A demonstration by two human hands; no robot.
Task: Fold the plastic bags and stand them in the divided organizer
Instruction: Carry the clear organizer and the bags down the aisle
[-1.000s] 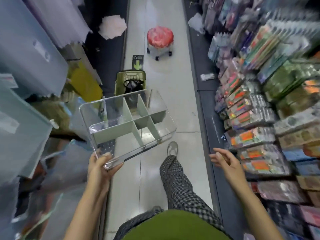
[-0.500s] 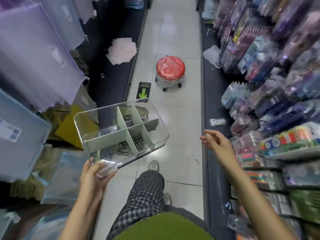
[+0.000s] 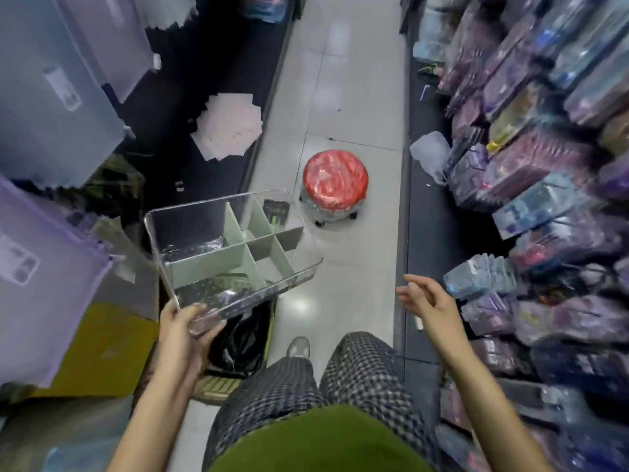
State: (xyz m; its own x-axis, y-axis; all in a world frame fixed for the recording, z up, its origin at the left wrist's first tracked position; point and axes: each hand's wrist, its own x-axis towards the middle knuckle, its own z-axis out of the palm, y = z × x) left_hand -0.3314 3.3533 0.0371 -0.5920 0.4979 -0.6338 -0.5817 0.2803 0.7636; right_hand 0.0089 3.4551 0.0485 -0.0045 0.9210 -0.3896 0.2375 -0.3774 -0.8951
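Note:
My left hand (image 3: 185, 330) grips the near corner of a clear divided organizer (image 3: 190, 229) with grey-green partitions, carried level in front of me at the left. Its compartments hold nothing. My right hand (image 3: 423, 301) hangs in the air at the right with loosely curled fingers and nothing in it. A green basket (image 3: 238, 342) with a black plastic bag in it stands on the floor under the organizer, partly hidden by it. A pale plastic bag (image 3: 430, 155) lies by the right-hand shelf.
I stand in a narrow shop aisle with a pale tiled floor (image 3: 340, 97). A red-topped rolling stool (image 3: 335, 183) stands ahead. Packed goods fill the right shelves (image 3: 544, 199). Translucent storage boxes (image 3: 51, 107) hang over the left side.
I have walked forward along the aisle: the stool is nearer and the basket is now under the organizer. My left hand still holds the organizer; my right hand stays free.

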